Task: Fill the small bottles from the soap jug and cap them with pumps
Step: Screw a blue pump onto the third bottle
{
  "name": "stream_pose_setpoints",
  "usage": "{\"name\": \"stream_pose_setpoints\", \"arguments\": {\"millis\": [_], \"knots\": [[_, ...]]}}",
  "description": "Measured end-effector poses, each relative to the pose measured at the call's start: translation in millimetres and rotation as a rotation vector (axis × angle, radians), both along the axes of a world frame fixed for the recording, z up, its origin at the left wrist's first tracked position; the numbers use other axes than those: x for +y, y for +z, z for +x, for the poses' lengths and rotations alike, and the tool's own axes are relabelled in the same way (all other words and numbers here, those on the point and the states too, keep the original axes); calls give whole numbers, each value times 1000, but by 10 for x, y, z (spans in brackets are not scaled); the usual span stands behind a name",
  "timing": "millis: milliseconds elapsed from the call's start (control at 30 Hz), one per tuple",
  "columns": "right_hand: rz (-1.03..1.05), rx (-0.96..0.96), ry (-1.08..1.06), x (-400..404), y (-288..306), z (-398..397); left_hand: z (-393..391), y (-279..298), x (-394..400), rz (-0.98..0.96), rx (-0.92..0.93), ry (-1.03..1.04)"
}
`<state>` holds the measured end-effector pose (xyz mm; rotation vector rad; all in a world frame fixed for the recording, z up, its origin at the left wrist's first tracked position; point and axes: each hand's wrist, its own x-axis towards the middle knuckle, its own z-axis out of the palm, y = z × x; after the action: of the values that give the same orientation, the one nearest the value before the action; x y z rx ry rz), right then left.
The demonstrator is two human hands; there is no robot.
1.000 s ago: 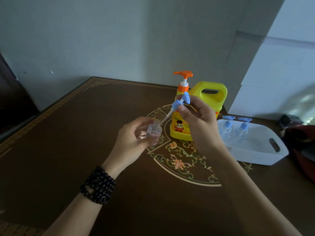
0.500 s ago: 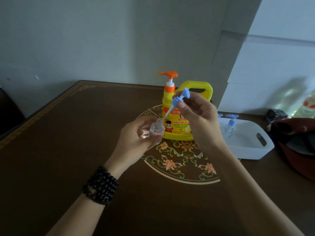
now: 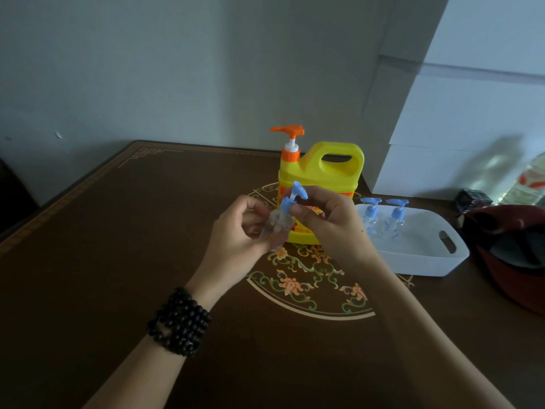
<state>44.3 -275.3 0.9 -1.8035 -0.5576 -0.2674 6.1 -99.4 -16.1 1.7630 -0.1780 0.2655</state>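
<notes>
Nearest the camera we see two bare forearms reaching forward over a dark brown table (image 3: 124, 261) with an inlaid floral medallion (image 3: 298, 286). The left wrist carries a bracelet of dark beads (image 3: 178, 323).

Above the medallion, the left hand (image 3: 236, 234) is curled round a small clear bottle (image 3: 275, 230), which it holds off the table, tilted with its neck up and toward the right hand. The right hand (image 3: 327, 215) pinches the collar of a blue pump (image 3: 290, 199) between thumb and fingers. We see the collar seated at the bottle's neck, with the pump head standing above it; we cannot tell whether the collar is screwed fully down. How much liquid the bottle holds is not readable through the clear plastic.

Just behind the hands stands the yellow soap jug (image 3: 321, 169), upright, with a carrying handle and an orange pump dispenser (image 3: 289, 134) on its neck. The hands cover its lower label.

To the right of the jug lies a white plastic tray (image 3: 427, 261) with a cut-out grip. In its near-left end stand two more small clear bottles (image 3: 380, 222), side by side, each capped with a blue pump.

Farther right, at the table edge, we see a dark red object (image 3: 513, 255) and a small dark box (image 3: 472, 199), both indistinct. A pale wall (image 3: 177, 69) closes the view.
</notes>
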Motion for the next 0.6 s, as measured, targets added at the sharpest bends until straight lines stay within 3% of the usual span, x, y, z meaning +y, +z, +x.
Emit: {"name": "stream_pose_setpoints", "arguments": {"millis": [267, 467, 600], "knots": [[4, 55, -86, 44, -44, -29, 36, -57, 1, 13, 26, 12], [249, 148, 125, -19, -39, -57, 25, -30, -13, 1, 19, 31], [205, 123, 97, 0, -5, -62, 35, -48, -15, -6, 22, 27]]}}
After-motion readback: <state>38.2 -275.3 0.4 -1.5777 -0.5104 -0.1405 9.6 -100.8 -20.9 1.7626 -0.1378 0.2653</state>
